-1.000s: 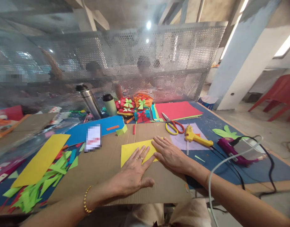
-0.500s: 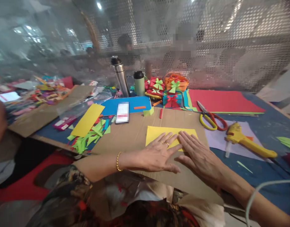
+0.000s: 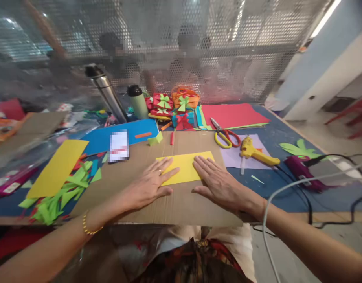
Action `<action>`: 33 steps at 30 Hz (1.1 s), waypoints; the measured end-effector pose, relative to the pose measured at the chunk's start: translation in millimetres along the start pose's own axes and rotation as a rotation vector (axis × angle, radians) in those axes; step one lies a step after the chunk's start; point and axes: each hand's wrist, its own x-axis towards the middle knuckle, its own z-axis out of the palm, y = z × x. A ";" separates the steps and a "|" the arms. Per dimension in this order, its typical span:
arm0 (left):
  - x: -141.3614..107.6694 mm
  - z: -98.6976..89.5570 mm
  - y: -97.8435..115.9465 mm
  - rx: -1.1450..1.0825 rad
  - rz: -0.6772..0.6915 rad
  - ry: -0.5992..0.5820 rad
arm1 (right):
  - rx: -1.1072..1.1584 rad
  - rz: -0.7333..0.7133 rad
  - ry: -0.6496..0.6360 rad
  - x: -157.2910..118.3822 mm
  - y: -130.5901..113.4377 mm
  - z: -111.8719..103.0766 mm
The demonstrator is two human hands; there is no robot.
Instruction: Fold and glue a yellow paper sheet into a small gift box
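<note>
A yellow sheet of paper (image 3: 183,167) lies flat on a brown cardboard sheet (image 3: 145,212) in front of me. My left hand (image 3: 153,181) rests flat over its left end, fingers stretched out, with a ring on one finger. Over the right end lies my right hand (image 3: 217,181), palm down and fingers extended. Neither hand grips anything. Scissors (image 3: 226,135) with one yellow and one red handle lie beyond my right hand. A yellow glue gun (image 3: 257,153) sits on a lilac sheet (image 3: 234,157) to the right.
Green paper strips (image 3: 68,192) and another yellow sheet (image 3: 59,169) lie left, near a phone (image 3: 118,145) and blue sheet (image 3: 95,135). Behind stand a steel flask (image 3: 107,92), a green bottle (image 3: 138,104) and paper baskets (image 3: 183,102). A pale cable (image 3: 267,220) crosses my right forearm.
My view has swung to the right. My hands have moved apart, from close together on the yellow paper to its two ends, so its middle now shows.
</note>
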 end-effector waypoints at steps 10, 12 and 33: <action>23.5 11.1 19.7 0.222 0.064 0.285 | -0.013 0.032 -0.043 8.2 -6.9 -3.1; 43.5 11.9 32.9 0.117 0.147 0.156 | -0.012 0.047 -0.064 9.3 -9.7 -5.5; 18.2 12.8 4.1 0.144 -0.009 0.092 | -0.016 -0.040 0.057 7.5 -27.8 -14.3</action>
